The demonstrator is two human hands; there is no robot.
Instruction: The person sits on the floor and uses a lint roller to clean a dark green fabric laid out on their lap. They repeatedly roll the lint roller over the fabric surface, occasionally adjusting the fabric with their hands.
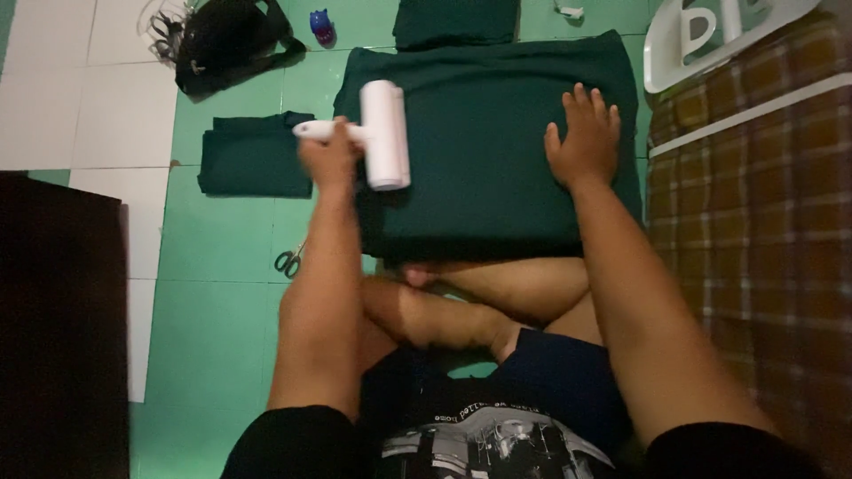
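Because the person sits cross-legged on the green tiled floor [222, 310], everything lies low and within arm's reach. Largest of all is the folded dark green cloth [488, 168], spread flat on the floor right in front of the knees, its near edge touching the shins and its right edge running close to a checked mattress [763, 231] that closes off that side. Flat and squared up like this, the cloth gives a smooth face for the roller to run over.

Left of it, a dark cabinet [58, 319] shuts in the far left, yet a broad strip of bare tile lies between, giving the left arm room to swing. On that strip a smaller folded green cloth [253, 155] lies apart from the big one, and another folded green pile [457, 22] sits just beyond its far edge. A black bag [226, 40] rests further off at the top left.

Pressing palm-down near the cloth's right edge, the right hand [584, 133] has its fingers spread and gripping nothing, apparently pinning the fabric so it does not slide. Closed around the white handle, the left hand [330, 155] holds a white lint roller [386, 133], whose drum rests on the cloth's left part. Small scissors [288, 260] lie on the tile beside the left forearm, clear of the cloth.
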